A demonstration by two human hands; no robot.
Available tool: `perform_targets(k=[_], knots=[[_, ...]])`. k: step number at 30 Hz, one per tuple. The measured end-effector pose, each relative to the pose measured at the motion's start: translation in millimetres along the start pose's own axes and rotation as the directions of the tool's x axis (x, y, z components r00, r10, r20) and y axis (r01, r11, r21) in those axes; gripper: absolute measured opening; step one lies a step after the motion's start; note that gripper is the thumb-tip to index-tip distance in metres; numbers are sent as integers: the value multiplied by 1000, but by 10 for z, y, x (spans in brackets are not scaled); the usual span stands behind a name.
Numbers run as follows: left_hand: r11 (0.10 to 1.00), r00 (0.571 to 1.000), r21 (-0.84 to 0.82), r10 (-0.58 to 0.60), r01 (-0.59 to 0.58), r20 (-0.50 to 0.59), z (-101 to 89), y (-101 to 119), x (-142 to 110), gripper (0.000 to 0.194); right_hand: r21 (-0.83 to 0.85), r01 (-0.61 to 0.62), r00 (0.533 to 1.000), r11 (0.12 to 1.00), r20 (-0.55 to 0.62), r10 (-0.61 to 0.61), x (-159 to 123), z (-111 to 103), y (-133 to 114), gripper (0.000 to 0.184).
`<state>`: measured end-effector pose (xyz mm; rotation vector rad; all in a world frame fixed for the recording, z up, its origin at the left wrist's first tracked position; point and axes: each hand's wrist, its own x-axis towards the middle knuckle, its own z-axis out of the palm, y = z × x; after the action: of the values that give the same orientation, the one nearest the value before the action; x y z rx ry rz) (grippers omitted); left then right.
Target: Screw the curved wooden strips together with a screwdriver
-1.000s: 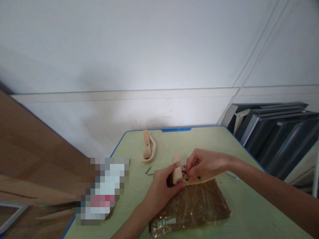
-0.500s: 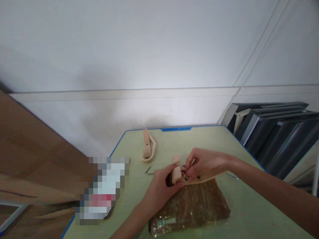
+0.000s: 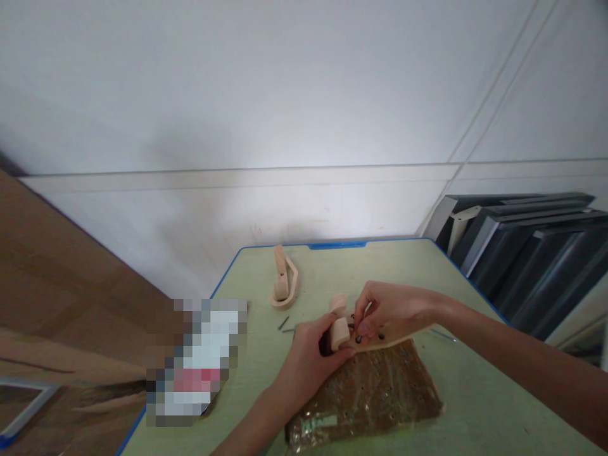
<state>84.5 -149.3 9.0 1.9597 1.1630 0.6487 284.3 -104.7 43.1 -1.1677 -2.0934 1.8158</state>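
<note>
You see dark grey flat panels at frame right, a brown cardboard-like surface at left, a white panelled wall across the top.

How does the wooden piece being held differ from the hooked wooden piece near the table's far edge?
The held wooden piece is gripped by the left hand; the hooked wooden piece lies untouched on the table. The held wooden piece shows several holes, the hooked wooden piece just one. Both are pale wood.
</note>
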Motion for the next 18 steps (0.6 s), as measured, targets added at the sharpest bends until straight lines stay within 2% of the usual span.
perform_targets(k=[10,18], knots=[[999,1000,33,-3,4,-12,-3,24,5,29,-48,-2,998,999,-65,-1,21,67,20,22],[999,1000,33,-7,7,0,-3,25,14,27,-47,-14,998,999,-60,11,45,81,55,24]])
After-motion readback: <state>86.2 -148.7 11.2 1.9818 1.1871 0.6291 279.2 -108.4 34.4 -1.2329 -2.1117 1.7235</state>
